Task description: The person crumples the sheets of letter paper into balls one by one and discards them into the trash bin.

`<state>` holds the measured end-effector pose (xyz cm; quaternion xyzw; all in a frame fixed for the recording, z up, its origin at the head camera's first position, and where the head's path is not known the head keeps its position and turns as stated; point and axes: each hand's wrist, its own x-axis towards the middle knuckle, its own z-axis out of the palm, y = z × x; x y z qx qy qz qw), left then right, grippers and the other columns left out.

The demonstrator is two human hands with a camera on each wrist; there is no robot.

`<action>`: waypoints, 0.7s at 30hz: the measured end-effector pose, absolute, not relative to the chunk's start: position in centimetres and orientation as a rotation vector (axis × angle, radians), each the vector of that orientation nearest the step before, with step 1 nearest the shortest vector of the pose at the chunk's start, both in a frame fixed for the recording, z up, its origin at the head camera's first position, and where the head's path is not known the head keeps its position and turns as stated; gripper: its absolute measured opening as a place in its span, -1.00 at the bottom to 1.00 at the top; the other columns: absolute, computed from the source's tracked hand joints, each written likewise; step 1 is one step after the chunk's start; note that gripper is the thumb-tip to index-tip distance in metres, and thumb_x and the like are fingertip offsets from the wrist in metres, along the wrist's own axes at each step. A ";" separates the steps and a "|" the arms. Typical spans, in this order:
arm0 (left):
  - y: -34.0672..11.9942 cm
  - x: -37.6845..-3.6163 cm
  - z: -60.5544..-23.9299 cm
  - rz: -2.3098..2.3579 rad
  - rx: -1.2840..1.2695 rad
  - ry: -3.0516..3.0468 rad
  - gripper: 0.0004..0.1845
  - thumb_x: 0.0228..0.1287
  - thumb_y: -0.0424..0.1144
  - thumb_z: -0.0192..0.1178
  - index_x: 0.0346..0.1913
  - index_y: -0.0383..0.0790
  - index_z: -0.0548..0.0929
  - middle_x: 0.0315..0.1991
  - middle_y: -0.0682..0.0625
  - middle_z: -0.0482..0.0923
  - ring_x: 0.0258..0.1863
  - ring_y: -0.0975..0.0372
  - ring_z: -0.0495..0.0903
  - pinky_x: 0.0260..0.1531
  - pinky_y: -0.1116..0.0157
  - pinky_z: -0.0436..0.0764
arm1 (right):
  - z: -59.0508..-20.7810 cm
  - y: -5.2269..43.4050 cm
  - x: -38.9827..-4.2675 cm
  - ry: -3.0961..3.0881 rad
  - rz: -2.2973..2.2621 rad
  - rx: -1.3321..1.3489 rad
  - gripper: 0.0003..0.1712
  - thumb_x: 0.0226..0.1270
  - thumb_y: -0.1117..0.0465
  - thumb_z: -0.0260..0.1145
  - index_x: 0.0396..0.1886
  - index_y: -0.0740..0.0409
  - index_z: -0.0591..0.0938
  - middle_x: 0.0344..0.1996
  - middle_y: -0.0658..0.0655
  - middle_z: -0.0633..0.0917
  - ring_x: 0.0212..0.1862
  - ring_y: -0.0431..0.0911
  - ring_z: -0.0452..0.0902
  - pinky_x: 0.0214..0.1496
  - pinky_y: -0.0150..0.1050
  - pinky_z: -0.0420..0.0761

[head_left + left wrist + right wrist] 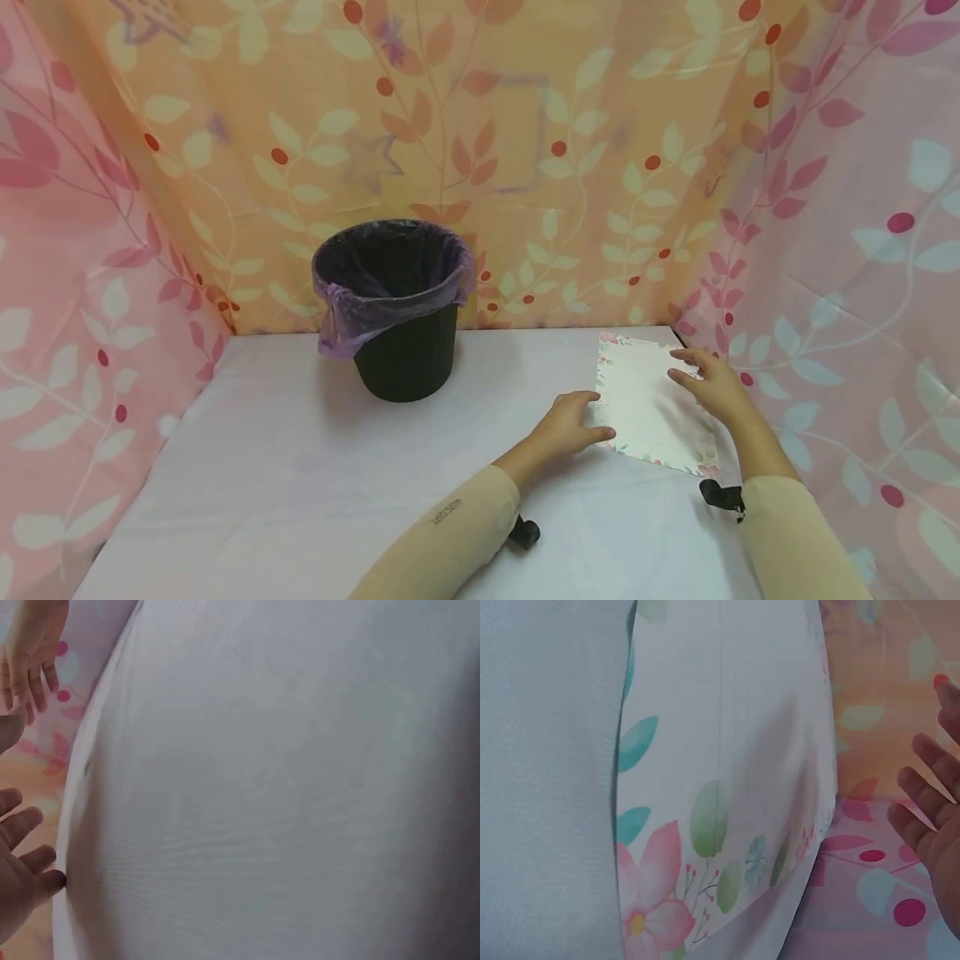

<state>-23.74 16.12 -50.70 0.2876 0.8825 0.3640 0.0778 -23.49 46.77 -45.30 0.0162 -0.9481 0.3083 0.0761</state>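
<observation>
A white sheet of paper [645,400] with a floral border lies on the right part of the table. Its printed pink flower and green leaves show large in the right wrist view. My left hand [566,425] is at the sheet's left edge, thumb and fingers spread apart. Over the sheet's right edge is my right hand [712,385], fingers extended and parted, with a shadow below it on the paper. In the left wrist view the left fingers [22,825] are seen at the border, the other hand beyond them. Neither hand grips anything.
A black bin [408,358] lined with a purple bag [352,321] stands at the back, left of centre. White cloth covers the table [300,500]. Floral curtains [525,167] enclose the back and both sides. A black strap end shows at each sleeve.
</observation>
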 end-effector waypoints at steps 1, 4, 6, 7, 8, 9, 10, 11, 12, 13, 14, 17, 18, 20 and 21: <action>16.2 -23.9 -51.0 1.072 0.867 2.651 -0.23 0.24 0.22 0.39 0.43 -0.04 0.47 0.41 0.10 0.48 0.44 0.16 0.36 0.43 0.27 0.37 | -45.5 47.0 -23.6 -2.868 0.916 0.027 -0.32 0.49 -0.13 0.29 0.41 0.16 0.47 0.39 0.47 0.42 0.38 0.50 0.27 0.31 0.50 0.27; 16.4 -24.4 -51.7 1.001 0.925 2.654 -0.19 0.23 0.22 0.41 0.46 -0.03 0.44 0.47 0.12 0.40 0.53 0.13 0.25 0.52 0.17 0.24 | -46.5 47.8 -24.0 -2.929 0.904 -0.025 -0.29 0.48 -0.15 0.30 0.42 0.16 0.44 0.48 0.47 0.31 0.43 0.54 0.17 0.32 0.55 0.19; 16.4 -24.5 -52.1 0.945 0.993 2.645 -0.16 0.22 0.22 0.40 0.49 -0.03 0.40 0.52 0.13 0.33 0.58 0.09 0.16 0.57 0.07 0.14 | -47.2 48.3 -24.3 -2.966 0.913 -0.045 -0.27 0.47 -0.13 0.31 0.44 0.19 0.41 0.51 0.50 0.22 0.44 0.57 0.10 0.32 0.58 0.15; 16.4 -24.6 -52.2 0.918 1.023 2.635 -0.14 0.23 0.22 0.39 0.51 -0.03 0.38 0.55 0.13 0.28 0.60 0.07 0.10 0.59 0.02 0.08 | -47.6 48.6 -24.4 -2.976 0.922 -0.046 -0.27 0.47 -0.11 0.32 0.44 0.22 0.40 0.50 0.53 0.22 0.44 0.58 0.09 0.33 0.57 0.15; 16.4 -24.6 -52.3 0.894 1.049 2.628 -0.14 0.23 0.22 0.38 0.52 -0.03 0.37 0.57 0.12 0.24 0.62 0.05 0.06 0.59 -0.02 0.03 | -47.9 48.8 -24.4 -2.990 0.935 -0.048 -0.25 0.47 -0.10 0.33 0.45 0.23 0.39 0.49 0.56 0.21 0.44 0.58 0.08 0.34 0.57 0.15; 16.4 -24.6 -52.4 0.864 1.073 2.625 -0.13 0.24 0.22 0.38 0.53 -0.04 0.35 0.58 0.12 0.21 0.62 0.03 0.03 0.59 -0.05 0.00 | -48.2 49.0 -24.4 -2.997 0.942 -0.056 -0.24 0.45 -0.10 0.34 0.44 0.23 0.38 0.48 0.57 0.22 0.44 0.58 0.10 0.34 0.56 0.16; 16.4 -24.6 -52.5 0.845 1.088 2.625 -0.13 0.24 0.22 0.38 0.53 -0.04 0.35 0.59 0.11 0.20 0.62 0.02 0.03 0.59 -0.05 0.01 | -48.6 49.2 -24.4 -3.009 0.936 -0.049 -0.22 0.45 -0.10 0.35 0.45 0.26 0.36 0.46 0.58 0.23 0.42 0.58 0.12 0.34 0.54 0.18; 16.4 -24.6 -52.6 0.827 1.099 2.625 -0.13 0.24 0.22 0.38 0.53 -0.05 0.35 0.59 0.10 0.19 0.62 0.01 0.02 0.59 -0.04 0.01 | -48.9 49.4 -24.4 -3.016 0.928 -0.043 -0.20 0.44 -0.10 0.36 0.45 0.29 0.36 0.45 0.60 0.25 0.41 0.58 0.15 0.35 0.52 0.21; 16.4 -24.6 -52.6 0.813 1.101 2.624 -0.13 0.24 0.21 0.37 0.53 -0.05 0.35 0.60 0.10 0.17 0.63 0.01 0.02 0.59 -0.03 0.01 | -49.3 49.6 -24.4 -3.026 0.910 -0.031 -0.17 0.43 -0.10 0.36 0.46 0.32 0.34 0.43 0.60 0.26 0.40 0.57 0.19 0.35 0.49 0.23; 16.4 -24.6 -52.7 0.806 1.103 2.624 -0.13 0.25 0.20 0.38 0.54 -0.05 0.35 0.60 0.09 0.17 0.63 0.01 0.02 0.60 -0.01 0.01 | -49.6 49.8 -24.4 -3.031 0.895 -0.034 -0.13 0.41 -0.12 0.38 0.47 0.34 0.34 0.43 0.59 0.28 0.38 0.56 0.23 0.36 0.47 0.26; 16.4 -24.6 -52.7 0.794 1.107 2.629 -0.13 0.25 0.20 0.38 0.54 -0.05 0.34 0.60 0.09 0.16 0.63 0.01 0.02 0.60 0.00 0.02 | -49.9 49.9 -24.3 -3.036 0.880 -0.032 -0.10 0.40 -0.13 0.39 0.47 0.36 0.32 0.43 0.59 0.29 0.37 0.55 0.25 0.37 0.45 0.27; 16.4 -24.6 -52.7 0.743 1.122 2.641 -0.13 0.27 0.18 0.36 0.55 -0.05 0.32 0.61 0.08 0.13 0.63 0.02 0.00 0.60 0.04 0.00 | -50.6 50.1 -24.2 -3.055 0.885 -0.018 0.02 0.37 -0.14 0.42 0.50 0.47 0.24 0.46 0.59 0.24 0.41 0.54 0.20 0.43 0.40 0.23; 16.3 -24.6 -52.7 0.721 1.132 2.649 -0.14 0.28 0.18 0.36 0.55 -0.04 0.32 0.61 0.08 0.14 0.63 0.02 0.00 0.60 0.04 0.00 | -50.7 50.2 -24.1 -3.059 0.892 -0.021 0.05 0.35 -0.15 0.43 0.51 0.48 0.22 0.48 0.58 0.22 0.44 0.53 0.15 0.46 0.39 0.18; 16.3 -24.6 -52.6 0.671 1.150 2.665 -0.17 0.31 0.17 0.33 0.55 -0.03 0.33 0.61 0.09 0.15 0.63 0.03 0.00 0.61 0.05 -0.01 | -51.0 50.2 -24.2 -3.066 0.917 -0.018 0.09 0.34 -0.15 0.44 0.53 0.48 0.18 0.50 0.57 0.15 0.50 0.52 0.03 0.50 0.39 0.08; 16.3 -24.6 -52.5 0.653 1.156 2.670 -0.20 0.32 0.16 0.32 0.54 -0.02 0.34 0.60 0.10 0.17 0.63 0.03 0.00 0.61 0.05 -0.01 | -51.1 50.2 -24.2 -3.072 0.929 -0.011 0.10 0.33 -0.14 0.44 0.53 0.48 0.17 0.51 0.58 0.12 0.52 0.51 -0.03 0.51 0.39 0.03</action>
